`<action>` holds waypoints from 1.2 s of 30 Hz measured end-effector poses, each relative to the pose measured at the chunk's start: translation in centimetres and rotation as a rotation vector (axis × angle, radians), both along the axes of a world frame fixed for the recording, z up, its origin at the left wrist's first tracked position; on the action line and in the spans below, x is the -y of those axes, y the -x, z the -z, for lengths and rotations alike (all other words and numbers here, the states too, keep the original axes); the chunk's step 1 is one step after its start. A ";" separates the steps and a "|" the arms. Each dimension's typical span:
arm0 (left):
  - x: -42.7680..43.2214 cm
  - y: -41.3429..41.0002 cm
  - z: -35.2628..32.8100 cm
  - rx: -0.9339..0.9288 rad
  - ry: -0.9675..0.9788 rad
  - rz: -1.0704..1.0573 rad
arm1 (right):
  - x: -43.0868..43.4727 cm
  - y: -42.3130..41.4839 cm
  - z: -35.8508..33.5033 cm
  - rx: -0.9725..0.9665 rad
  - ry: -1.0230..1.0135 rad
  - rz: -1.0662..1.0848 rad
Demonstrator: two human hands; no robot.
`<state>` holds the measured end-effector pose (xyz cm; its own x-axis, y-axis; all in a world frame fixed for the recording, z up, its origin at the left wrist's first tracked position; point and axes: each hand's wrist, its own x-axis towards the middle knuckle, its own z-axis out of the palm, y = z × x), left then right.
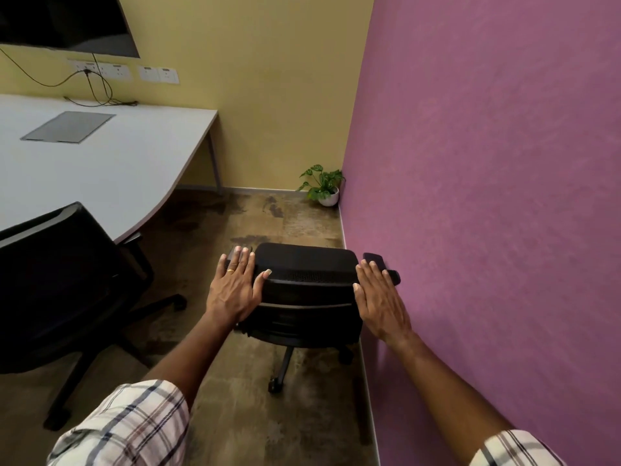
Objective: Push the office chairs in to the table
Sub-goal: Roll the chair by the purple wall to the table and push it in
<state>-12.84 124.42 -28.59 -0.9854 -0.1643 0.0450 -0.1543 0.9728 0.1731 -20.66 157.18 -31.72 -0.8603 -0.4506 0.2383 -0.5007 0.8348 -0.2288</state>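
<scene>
Both hands lie flat and unclenched on the top corners of the chair (304,274) back: the left hand (233,285) on its left corner, the right hand (381,297) on its right, neither gripping. The chair stands on the floor close beside the purple wall (487,196), well apart from the table (111,169) edge. On casters, it should roll easily; the stiff backrest top suits pushing, though the seat may swivel.

Both sleeves: white plaid shirt w/ dark blue & brownish stripes, rolled up past elbows. Left hand (235,287): gold ring (230,271) on one finger. Right hand (381,297): no jewelry seen.
</scene>
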 end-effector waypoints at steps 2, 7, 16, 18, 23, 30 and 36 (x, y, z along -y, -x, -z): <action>0.6 1.3 0.0 -0.012 -0.019 -0.003 | 0.5 1.9 -0.5 -0.013 -0.007 0.013; 2.8 5.4 0.6 0.069 -0.003 0.105 | 2.0 5.4 -0.6 -0.043 -0.005 0.022; 6.6 10.9 1.6 0.258 -0.142 0.298 | 3.5 12.4 -0.8 -0.100 0.095 -0.125; 5.9 10.9 2.3 0.243 -0.136 0.275 | 3.1 13.4 0.0 -0.107 0.092 -0.159; 5.1 14.1 2.0 0.247 -0.119 0.189 | 3.6 18.9 0.5 -0.068 0.076 -0.194; 4.9 20.5 1.2 0.178 -0.130 0.070 | 5.6 29.3 -1.2 -0.078 0.029 -0.297; 4.8 23.7 2.9 0.139 -0.132 0.029 | 6.5 34.6 -0.3 -0.090 0.006 -0.362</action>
